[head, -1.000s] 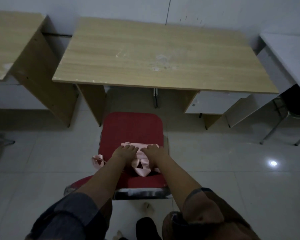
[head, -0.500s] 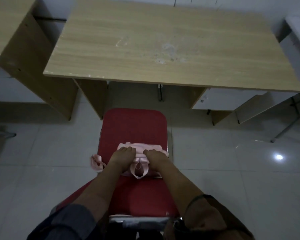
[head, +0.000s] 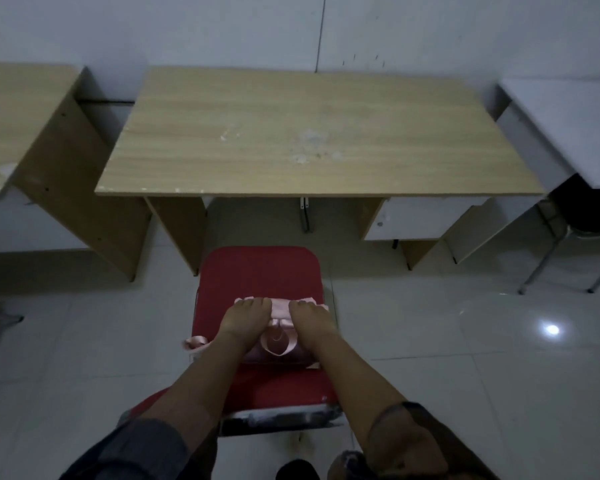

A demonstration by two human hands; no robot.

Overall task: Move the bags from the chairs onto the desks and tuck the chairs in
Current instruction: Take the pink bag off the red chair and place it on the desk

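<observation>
pink bag (head: 280, 308) on red chair (head: 260, 271), facing wooden desk (head: 312, 133).

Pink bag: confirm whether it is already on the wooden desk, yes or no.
No, the pink bag lies on the red chair under both hands, and the wooden desk top is bare.

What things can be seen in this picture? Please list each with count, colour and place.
wooden desk: 1, light wood, centre, against the wall
second wooden desk: 1, light wood, far left, partly cut off
white desk: 1, white, far right
red chair: 1, red seat, in front of the wooden desk
pink bag: 1, pale pink, on the red chair seat
dark chair: 1, dark, metal legs, under the white desk
left hand: on the pink bag
right hand: on the pink bag
</observation>
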